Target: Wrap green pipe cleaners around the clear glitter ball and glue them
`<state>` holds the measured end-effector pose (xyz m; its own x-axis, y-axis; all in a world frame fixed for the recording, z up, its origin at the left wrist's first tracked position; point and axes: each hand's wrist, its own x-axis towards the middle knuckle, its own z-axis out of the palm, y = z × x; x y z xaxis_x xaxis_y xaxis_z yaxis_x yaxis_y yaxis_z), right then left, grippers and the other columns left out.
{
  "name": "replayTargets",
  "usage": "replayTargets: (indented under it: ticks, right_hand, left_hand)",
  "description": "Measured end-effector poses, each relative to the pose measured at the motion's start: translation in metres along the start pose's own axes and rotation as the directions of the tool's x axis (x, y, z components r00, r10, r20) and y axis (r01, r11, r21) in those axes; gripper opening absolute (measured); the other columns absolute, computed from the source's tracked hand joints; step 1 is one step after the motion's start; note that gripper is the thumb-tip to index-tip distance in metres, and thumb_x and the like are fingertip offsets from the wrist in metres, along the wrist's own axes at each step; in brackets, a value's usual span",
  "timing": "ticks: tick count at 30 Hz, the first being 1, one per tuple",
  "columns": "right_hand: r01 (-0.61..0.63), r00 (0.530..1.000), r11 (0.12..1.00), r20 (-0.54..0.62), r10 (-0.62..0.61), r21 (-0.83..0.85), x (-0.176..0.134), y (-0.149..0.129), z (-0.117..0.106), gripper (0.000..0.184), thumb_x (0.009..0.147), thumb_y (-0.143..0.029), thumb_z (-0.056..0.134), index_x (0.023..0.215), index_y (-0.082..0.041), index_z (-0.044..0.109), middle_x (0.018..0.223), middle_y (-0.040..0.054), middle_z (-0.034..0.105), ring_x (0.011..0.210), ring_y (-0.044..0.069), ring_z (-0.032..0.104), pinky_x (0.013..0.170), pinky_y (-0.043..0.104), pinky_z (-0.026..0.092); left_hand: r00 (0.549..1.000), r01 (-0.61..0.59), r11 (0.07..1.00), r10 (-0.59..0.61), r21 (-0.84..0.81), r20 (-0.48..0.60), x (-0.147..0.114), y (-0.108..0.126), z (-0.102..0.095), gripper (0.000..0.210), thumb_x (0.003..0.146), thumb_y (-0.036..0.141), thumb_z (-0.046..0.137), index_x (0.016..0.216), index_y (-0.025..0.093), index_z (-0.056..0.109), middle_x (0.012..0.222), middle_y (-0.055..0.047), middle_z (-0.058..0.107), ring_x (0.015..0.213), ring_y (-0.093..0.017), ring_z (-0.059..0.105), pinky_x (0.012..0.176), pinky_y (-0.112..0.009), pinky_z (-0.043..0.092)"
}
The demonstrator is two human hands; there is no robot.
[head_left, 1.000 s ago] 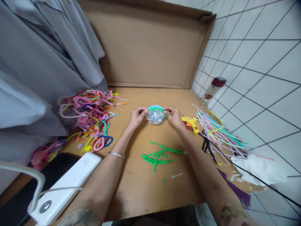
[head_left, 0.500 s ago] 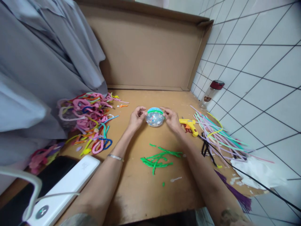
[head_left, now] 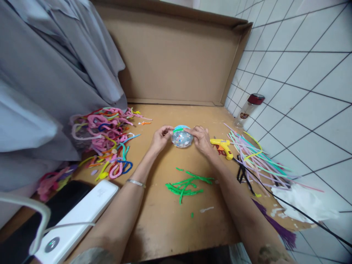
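A clear rounded ball (head_left: pixel 182 140) with small coloured bits showing through it sits at the middle of the table. A light blue band lies over its top, and a green pipe cleaner (head_left: pixel 178 129) runs along just below that. My left hand (head_left: pixel 161 138) grips the ball's left edge, thumb and fingertips pinched near the green end. From the right, my right hand (head_left: pixel 202 138) holds the ball with curled fingers, its index finger pressing across the upper part. Whether the ball rests on the table is hard to see.
Cut green pipe cleaners (head_left: pixel 187 186) lie nearer me. To the right are a yellow glue gun (head_left: pixel 223 147), pastel pipe cleaners (head_left: pixel 255 157) and a bottle (head_left: pixel 249 110). A colourful pipe-cleaner heap (head_left: pixel 101 128) and a white power bank (head_left: pixel 79 220) are left. Cardboard (head_left: pixel 176 55) stands behind.
My right index finger has moved left over the top of the ball, covering part of the green pipe cleaner. My left hand stays at the left edge.
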<state>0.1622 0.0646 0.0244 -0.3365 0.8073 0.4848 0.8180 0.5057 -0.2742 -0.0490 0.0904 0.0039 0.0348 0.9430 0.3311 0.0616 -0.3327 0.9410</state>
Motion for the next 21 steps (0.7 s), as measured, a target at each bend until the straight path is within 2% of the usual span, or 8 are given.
replayTargets:
  ticks: [10, 14, 17, 21]
  right_hand:
    - [0.001, 0.999, 1.000, 0.046, -0.002, 0.011, 0.004, -0.004, -0.005, 0.060, 0.090, -0.004, 0.041, 0.138, -0.037, 0.053, 0.096, 0.0074, 0.063, 0.095, 0.023, 0.051, 0.081, 0.035, 0.029]
    - [0.027, 0.999, 1.000, 0.038, -0.028, 0.004, 0.004, -0.005, -0.005, 0.060, 0.090, -0.004, 0.041, 0.137, -0.037, 0.054, 0.095, 0.0073, 0.063, 0.094, 0.023, 0.050, 0.081, 0.035, 0.028]
    - [0.051, 0.998, 0.999, 0.033, -0.051, -0.005, 0.004, -0.008, -0.005, 0.056, 0.091, -0.006, 0.042, 0.135, -0.038, 0.057, 0.095, 0.0073, 0.064, 0.093, 0.023, 0.049, 0.081, 0.035, 0.028]
    - [0.079, 0.996, 0.996, 0.043, -0.077, -0.030, 0.005, -0.015, -0.006, 0.048, 0.095, -0.011, 0.042, 0.129, -0.038, 0.063, 0.096, 0.0072, 0.064, 0.094, 0.023, 0.048, 0.081, 0.035, 0.027]
  left_hand:
    - [0.999, 0.029, 0.999, -0.028, 0.035, -0.015, 0.000, 0.001, 0.000, 0.017, 0.071, 0.028, 0.062, 0.082, 0.017, 0.067, 0.079, -0.002, 0.067, 0.070, -0.014, 0.056, 0.073, -0.028, 0.045]
    - [0.999, 0.032, 0.995, -0.028, 0.093, -0.041, 0.000, 0.008, 0.000, 0.012, 0.072, 0.022, 0.057, 0.079, 0.018, 0.066, 0.082, -0.003, 0.067, 0.081, -0.018, 0.059, 0.081, -0.030, 0.047]
    - [0.997, -0.017, 0.981, 0.032, 0.195, -0.073, -0.001, 0.020, 0.000, 0.012, 0.076, 0.028, 0.058, 0.079, 0.018, 0.066, 0.091, -0.006, 0.068, 0.094, -0.021, 0.059, 0.089, -0.033, 0.045]
    - [0.994, -0.075, 0.964, 0.093, 0.256, -0.061, 0.000, 0.036, 0.000, 0.030, 0.078, 0.043, 0.065, 0.095, 0.018, 0.066, 0.105, -0.007, 0.069, 0.105, -0.024, 0.059, 0.097, -0.035, 0.042]
